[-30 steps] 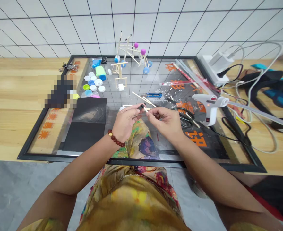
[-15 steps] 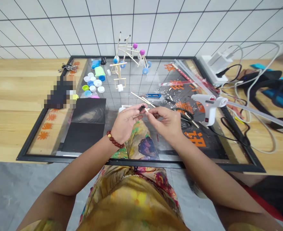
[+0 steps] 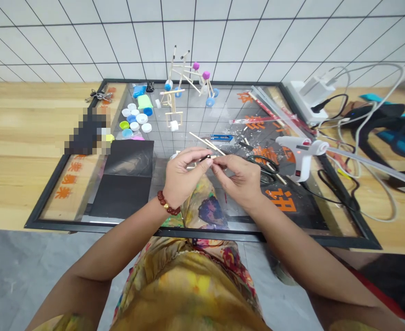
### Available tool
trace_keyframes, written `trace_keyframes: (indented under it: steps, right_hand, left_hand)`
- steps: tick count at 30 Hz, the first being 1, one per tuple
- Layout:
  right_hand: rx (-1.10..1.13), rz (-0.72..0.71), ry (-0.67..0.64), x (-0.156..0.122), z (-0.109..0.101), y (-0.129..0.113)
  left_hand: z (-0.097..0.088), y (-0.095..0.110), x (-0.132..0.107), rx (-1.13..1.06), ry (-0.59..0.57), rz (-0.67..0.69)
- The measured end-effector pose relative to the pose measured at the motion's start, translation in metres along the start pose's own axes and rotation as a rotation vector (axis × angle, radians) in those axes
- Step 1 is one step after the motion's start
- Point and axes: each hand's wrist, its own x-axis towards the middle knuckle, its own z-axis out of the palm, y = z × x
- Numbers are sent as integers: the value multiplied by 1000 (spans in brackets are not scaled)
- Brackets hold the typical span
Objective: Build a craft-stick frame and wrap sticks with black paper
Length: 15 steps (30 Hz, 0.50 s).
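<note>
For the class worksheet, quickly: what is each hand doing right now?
Left hand: closed, holding a wooden stick.
Right hand: closed, apparently pinching a small black piece.

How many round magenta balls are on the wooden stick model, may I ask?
2 magenta balls: one on top, another lower right of it, on the wooden stick model.

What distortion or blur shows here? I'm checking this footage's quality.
In the head view, wide-angle distortion bows the wall tiles and black frame; a pixelated patch hides something on the left; the glossy sheet shows faint glare; the left hand and right hand look fairly sharp.
</note>
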Motion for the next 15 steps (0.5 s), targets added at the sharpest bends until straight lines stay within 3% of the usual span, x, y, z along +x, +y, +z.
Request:
trace_keyframes:
  steps: [7,15]
  right_hand:
    - [240,250,-85,-2,7,-6]
    - [521,481,-112,-1,13,-9]
  left_hand:
    - [2,-1,3,-130,93,-173]
    - [4,1,6,-366,92,-420]
